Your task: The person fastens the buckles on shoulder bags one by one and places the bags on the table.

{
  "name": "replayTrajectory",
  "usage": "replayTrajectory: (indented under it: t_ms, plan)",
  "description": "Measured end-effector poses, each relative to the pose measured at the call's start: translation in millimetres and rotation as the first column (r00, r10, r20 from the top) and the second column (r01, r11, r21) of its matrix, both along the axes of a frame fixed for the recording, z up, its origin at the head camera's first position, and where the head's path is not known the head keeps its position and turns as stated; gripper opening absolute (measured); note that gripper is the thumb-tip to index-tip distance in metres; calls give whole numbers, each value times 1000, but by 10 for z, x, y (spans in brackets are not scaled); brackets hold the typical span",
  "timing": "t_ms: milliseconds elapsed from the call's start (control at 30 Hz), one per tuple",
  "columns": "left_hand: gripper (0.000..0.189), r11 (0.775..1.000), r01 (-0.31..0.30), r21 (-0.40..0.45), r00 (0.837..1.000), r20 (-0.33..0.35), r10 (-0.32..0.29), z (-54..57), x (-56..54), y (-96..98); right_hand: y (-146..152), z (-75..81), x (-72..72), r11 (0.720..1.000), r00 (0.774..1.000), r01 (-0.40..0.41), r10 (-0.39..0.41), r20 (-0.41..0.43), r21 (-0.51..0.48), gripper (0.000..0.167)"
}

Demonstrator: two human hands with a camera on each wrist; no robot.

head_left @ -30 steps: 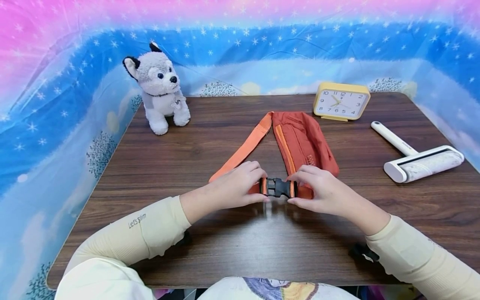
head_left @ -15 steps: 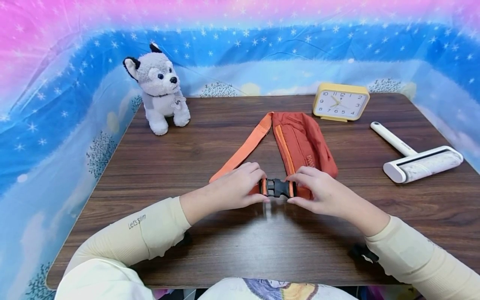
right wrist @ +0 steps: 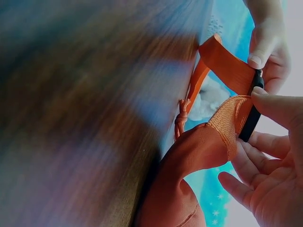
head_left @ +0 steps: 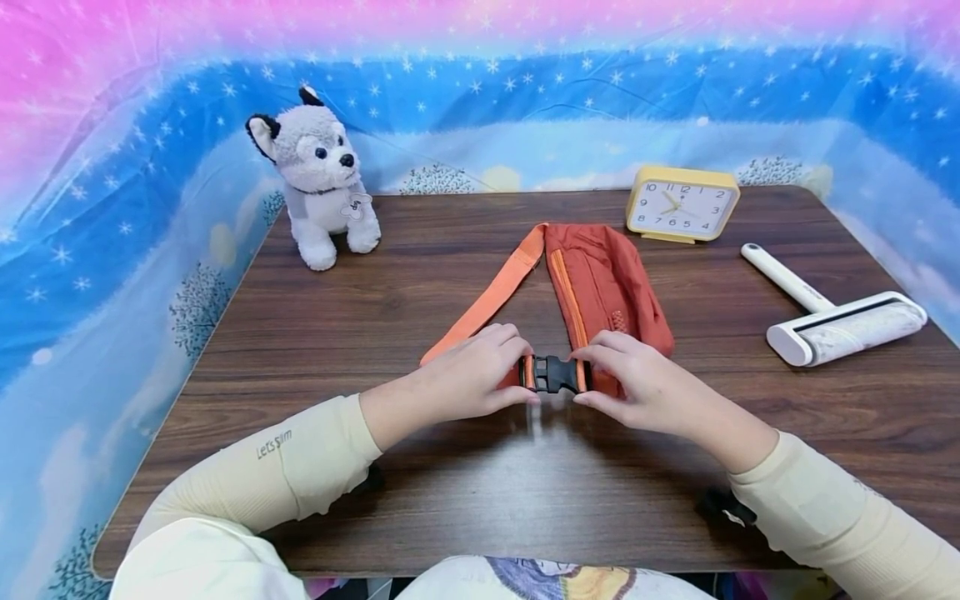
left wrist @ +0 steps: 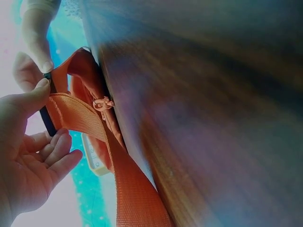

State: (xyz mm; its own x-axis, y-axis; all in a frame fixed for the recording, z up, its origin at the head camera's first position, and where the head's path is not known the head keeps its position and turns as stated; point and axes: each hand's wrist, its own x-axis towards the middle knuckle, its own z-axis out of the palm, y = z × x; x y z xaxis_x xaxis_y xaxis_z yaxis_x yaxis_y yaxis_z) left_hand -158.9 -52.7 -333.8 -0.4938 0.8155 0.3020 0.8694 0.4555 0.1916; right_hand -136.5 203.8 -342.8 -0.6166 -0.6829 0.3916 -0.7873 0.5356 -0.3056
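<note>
A black side-release buckle (head_left: 557, 375) joins the strap ends of a rust-red waist bag (head_left: 611, 287) in the head view, its two halves fitted together. My left hand (head_left: 480, 371) pinches the buckle's left end between thumb and fingers. At the other end, my right hand (head_left: 645, 383) pinches it the same way. The left wrist view shows the orange strap (left wrist: 137, 189) looping from the buckle just above the table. In the right wrist view, the bag's fabric end (right wrist: 189, 151) runs up to the buckle, which is seen edge-on.
A grey-and-white plush husky (head_left: 322, 179) sits at the back left of the wooden table (head_left: 315, 333). A yellow alarm clock (head_left: 682, 204) stands behind the bag. To the right lies a white lint roller (head_left: 847, 325). A patterned cloth (head_left: 480, 92) hangs around the back.
Both hands keep their hold on the buckle almost in place. The bag has shifted very slightly to the left.
</note>
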Motion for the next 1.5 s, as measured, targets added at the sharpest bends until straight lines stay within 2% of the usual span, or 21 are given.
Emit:
replayTrajectory:
  t_ms: [367,667,1500]
  plan:
    - [44,999,10,35,1000,-12,-10,-12,-8,-8,-10,-11,-4,999,999,-34,32,-38,-30,41]
    - [46,1000,-17,15,1000,11,17,26,2,-3,-15,-23,-19,998,998,-31,29,-53,-46,44]
    - [46,999,-49,-2,999,7,49,31,45,19,-40,-20,-18,998,997,-40,38,-65,-40,45]
